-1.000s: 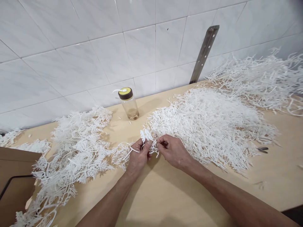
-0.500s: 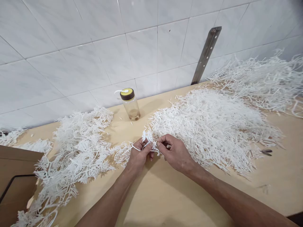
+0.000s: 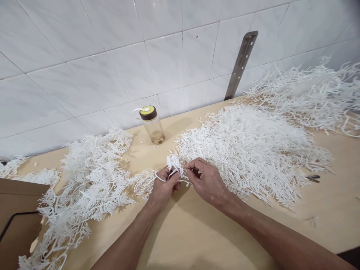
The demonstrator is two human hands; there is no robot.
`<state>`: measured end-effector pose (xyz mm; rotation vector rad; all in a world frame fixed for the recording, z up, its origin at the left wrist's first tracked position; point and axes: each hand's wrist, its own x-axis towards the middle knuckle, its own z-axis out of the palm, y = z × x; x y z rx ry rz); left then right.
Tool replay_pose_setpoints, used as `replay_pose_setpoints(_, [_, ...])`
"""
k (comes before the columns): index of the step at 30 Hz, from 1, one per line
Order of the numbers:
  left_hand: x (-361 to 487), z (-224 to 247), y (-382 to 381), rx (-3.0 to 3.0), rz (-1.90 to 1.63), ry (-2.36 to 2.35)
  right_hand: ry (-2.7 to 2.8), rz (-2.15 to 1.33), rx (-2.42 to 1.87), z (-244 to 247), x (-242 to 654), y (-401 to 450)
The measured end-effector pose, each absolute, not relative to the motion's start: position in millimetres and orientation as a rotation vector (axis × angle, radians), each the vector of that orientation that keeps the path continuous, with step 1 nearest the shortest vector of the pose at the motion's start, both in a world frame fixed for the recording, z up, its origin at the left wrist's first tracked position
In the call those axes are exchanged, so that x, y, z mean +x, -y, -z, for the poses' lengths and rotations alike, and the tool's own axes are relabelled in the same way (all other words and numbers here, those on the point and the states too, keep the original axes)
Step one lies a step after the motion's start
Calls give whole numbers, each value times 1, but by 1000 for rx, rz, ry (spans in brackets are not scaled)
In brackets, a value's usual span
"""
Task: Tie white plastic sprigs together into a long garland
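Between my hands is a small white branched plastic sprig point(image 3: 173, 164), its tips fanned out like little twigs. My left hand point(image 3: 164, 183) is closed around its stem, and a thin white strand loops over the fingers. The thumb and forefinger of my right hand point(image 3: 204, 178) pinch at the sprig's right side; the small bit between them is mostly hidden. To the right of my right hand spreads a large heap of short white plastic pieces point(image 3: 247, 150). Left of my left hand lies a tangled pile of white branched sprigs point(image 3: 95, 176), reaching nearly to my fingers.
A clear jar point(image 3: 153, 129) with a yellow-and-black lid stands near the tiled wall. A metal perforated bracket point(image 3: 241, 65) leans there. More white strands point(image 3: 309, 97) lie at the back right, a dark small tool point(image 3: 313, 178) at right, a cardboard box point(image 3: 21, 210) at left.
My right hand has come slightly closer to my left, its fingertips now against the sprig. The whole view has shifted a little; the piles and jar stay put.
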<state>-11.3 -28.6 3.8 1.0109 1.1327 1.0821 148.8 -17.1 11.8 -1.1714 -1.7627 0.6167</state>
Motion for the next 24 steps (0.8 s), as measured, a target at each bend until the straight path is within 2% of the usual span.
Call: replay_pose_setpoints(24, [-7,8,35,1303,-1208,-1441,1758,-869,-1305,-16,145,19])
